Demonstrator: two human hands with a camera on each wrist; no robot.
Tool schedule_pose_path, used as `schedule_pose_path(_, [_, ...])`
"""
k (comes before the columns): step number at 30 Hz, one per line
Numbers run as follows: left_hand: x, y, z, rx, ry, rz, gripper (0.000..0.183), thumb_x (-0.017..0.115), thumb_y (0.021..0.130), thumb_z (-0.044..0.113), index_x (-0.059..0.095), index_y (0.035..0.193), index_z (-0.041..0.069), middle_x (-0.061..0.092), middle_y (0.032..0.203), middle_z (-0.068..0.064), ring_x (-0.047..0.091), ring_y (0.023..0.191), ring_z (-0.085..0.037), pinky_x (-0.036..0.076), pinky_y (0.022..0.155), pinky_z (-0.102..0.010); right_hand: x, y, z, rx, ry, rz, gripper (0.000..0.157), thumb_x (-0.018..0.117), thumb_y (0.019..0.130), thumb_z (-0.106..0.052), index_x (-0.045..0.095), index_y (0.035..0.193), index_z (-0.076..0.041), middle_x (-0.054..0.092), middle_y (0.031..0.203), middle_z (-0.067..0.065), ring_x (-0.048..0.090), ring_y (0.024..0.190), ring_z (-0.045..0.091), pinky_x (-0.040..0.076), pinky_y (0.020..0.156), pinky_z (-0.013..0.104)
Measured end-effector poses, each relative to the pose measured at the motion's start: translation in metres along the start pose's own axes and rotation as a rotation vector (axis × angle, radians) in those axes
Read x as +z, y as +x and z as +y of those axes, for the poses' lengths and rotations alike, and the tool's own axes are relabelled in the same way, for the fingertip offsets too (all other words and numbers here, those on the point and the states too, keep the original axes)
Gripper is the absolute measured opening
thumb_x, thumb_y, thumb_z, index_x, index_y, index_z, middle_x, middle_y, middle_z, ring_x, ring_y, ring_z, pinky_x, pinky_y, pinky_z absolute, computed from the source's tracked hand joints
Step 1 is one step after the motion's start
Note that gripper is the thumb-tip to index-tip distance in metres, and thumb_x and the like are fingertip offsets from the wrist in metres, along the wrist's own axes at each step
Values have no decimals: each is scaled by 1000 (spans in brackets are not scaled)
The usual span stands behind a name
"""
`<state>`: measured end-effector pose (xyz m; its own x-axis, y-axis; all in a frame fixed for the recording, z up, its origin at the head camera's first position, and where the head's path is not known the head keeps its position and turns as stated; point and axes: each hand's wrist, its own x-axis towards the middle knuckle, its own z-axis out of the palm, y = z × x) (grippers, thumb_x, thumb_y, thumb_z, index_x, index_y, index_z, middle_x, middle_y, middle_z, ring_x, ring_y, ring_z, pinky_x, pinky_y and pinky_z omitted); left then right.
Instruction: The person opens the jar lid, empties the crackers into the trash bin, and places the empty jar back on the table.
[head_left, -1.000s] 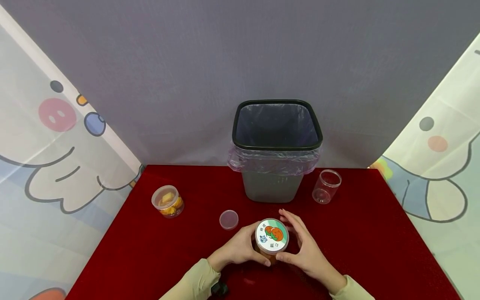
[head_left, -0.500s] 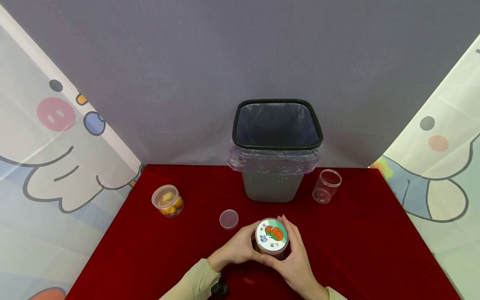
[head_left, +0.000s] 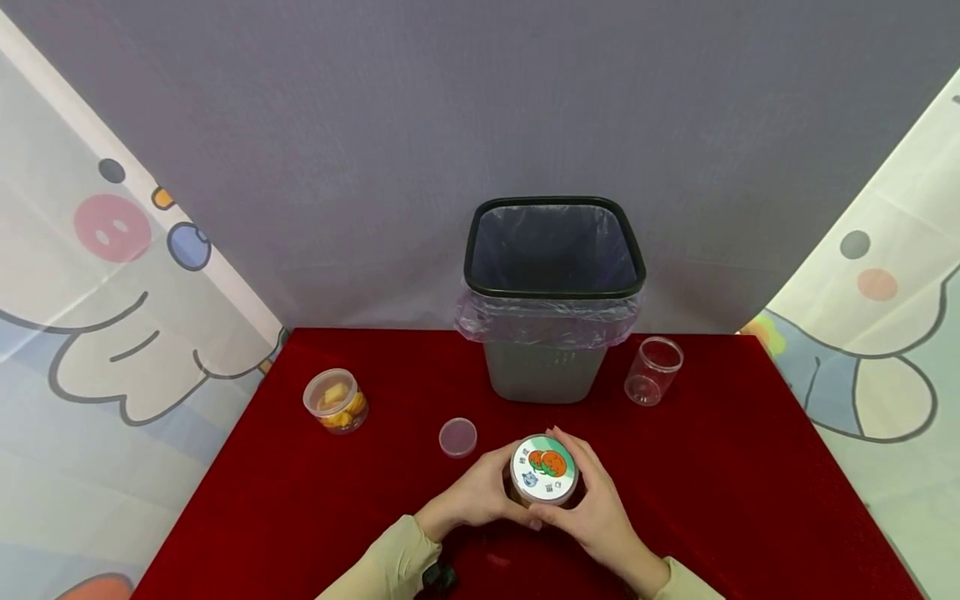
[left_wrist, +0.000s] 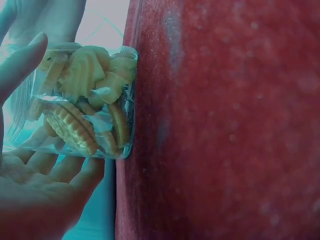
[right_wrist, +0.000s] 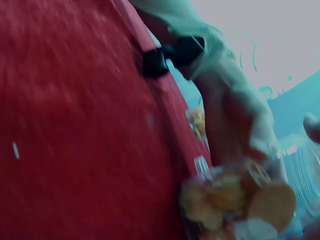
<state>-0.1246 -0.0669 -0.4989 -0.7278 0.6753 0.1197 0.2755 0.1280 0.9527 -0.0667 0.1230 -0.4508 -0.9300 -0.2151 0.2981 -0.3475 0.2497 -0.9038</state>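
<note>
A clear plastic jar of cookies stands upright on the red cloth, topped by a screw lid with a white and green label picturing orange fruit. From the left, my left hand grips the jar's side, thumb in front and fingers behind. My right hand curls round the lid from the right, its thumb meeting the left thumb at the front. Assorted cookies show through the wall in both wrist views. A small translucent disc-shaped lid lies flat just beyond the left hand.
A grey bin with a black rim and purple liner stands at the back. To its right is a clear open jar. On the left, a short tub holds yellow pieces. Grey fabric rises behind the red cloth.
My right hand was spread beside the jar, then closed round its lid. The lid's label has turned slightly counterclockwise. My left hand has kept its hold on the jar.
</note>
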Motion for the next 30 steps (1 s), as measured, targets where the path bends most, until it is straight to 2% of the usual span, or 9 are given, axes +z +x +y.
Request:
schedule_pose_path(5, [-1, 0, 0, -15, 3, -13, 97, 90, 60, 18, 37, 140, 30, 53, 128, 10, 52, 116, -10, 40, 99, -27, -12, 8, 28, -78, 32, -137, 92, 84, 69, -14, 33, 145, -18, 41, 141, 8, 41, 125, 18, 30, 100, 15])
schedule_pose_path(9, [-2, 1, 0, -21, 9, -29, 97, 90, 60, 19, 36, 140, 31, 53, 128, 10, 52, 116, -9, 39, 99, -27, -20, 15, 42, -104, 81, -246, 92, 83, 70, -14, 31, 146, -18, 39, 143, 7, 39, 128, 20, 31, 101, 17])
schedule_pose_path(13, [-2, 0, -1, -28, 6, -43, 96, 90, 60, 20, 37, 139, 31, 53, 128, 10, 51, 116, -9, 39, 99, -27, -26, 21, 47, -86, 144, -345, 89, 82, 72, -12, 32, 146, -18, 37, 145, 6, 37, 130, 22, 31, 102, 20])
schedule_pose_path(17, [-2, 0, 0, -32, 4, -50, 95, 89, 61, 21, 37, 139, 30, 53, 129, 11, 51, 117, -9, 39, 100, -26, -30, 25, 49, -62, 150, -396, 91, 81, 72, -10, 31, 147, -19, 36, 146, 2, 36, 131, 21, 30, 103, 20])
schedule_pose_path(23, [-1, 0, -1, -19, 10, -39, 97, 90, 60, 20, 36, 140, 30, 52, 129, 11, 51, 117, -9, 38, 100, -27, -34, 24, 49, -117, 123, -377, 98, 83, 69, -8, 26, 148, -15, 29, 150, 4, 30, 134, 23, 29, 103, 19])
schedule_pose_path(26, [0, 0, -2, -18, 4, -31, 97, 90, 60, 18, 36, 141, 29, 53, 129, 10, 51, 117, -9, 39, 100, -27, -36, 22, 43, -183, 116, -317, 101, 83, 67, -3, 23, 148, -9, 28, 149, 9, 28, 134, 25, 31, 102, 20])
schedule_pose_path(30, [0, 0, -2, -28, -7, -29, 98, 89, 60, 14, 36, 141, 29, 53, 129, 10, 51, 117, -9, 38, 100, -27, -34, 16, 24, -240, 93, -196, 99, 82, 66, 0, 25, 146, -2, 32, 146, 14, 29, 133, 26, 32, 100, 22])
